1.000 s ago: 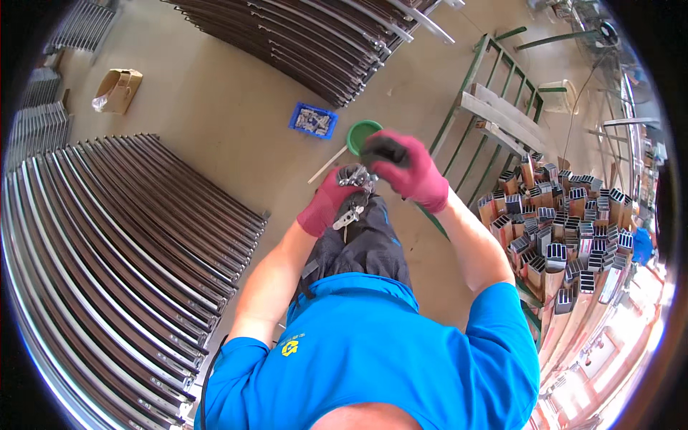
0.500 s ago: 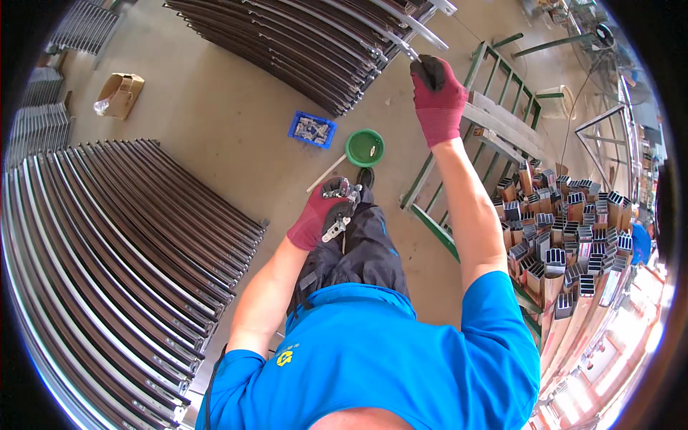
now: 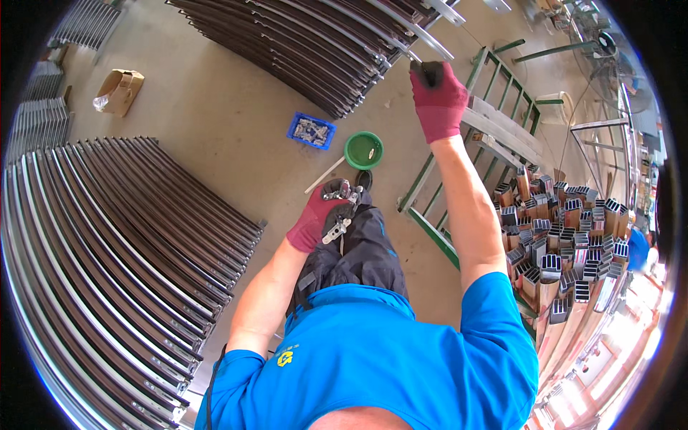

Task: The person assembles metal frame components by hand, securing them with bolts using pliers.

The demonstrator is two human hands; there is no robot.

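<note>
In my left hand (image 3: 319,215), gloved in dark red with black fingers, is a cluster of small metal brackets (image 3: 337,231), held in front of my thighs. My right hand (image 3: 438,100), in a matching glove, reaches far forward with its fingers closed at the end of a metal profile (image 3: 407,51). What those fingers pinch is hidden by the glove. That profile belongs to a stack of long dark profiles (image 3: 308,57) at the far side. Between my hands and the stack, a blue crate (image 3: 292,133) of small metal parts stands on the floor beside a green basin (image 3: 364,163).
A large row of long profiles (image 3: 136,244) fills the left side. On the right are a green metal frame (image 3: 430,229) with grey bars across it and bundled upright profiles (image 3: 552,265). A cardboard box (image 3: 123,93) sits at far left. A pale stick (image 3: 324,176) lies near the basin.
My right hand has dropped slightly nearer to me, still by the profile end, its fingers closed. My left hand stays almost in place with the brackets. The view has shifted a little.
</note>
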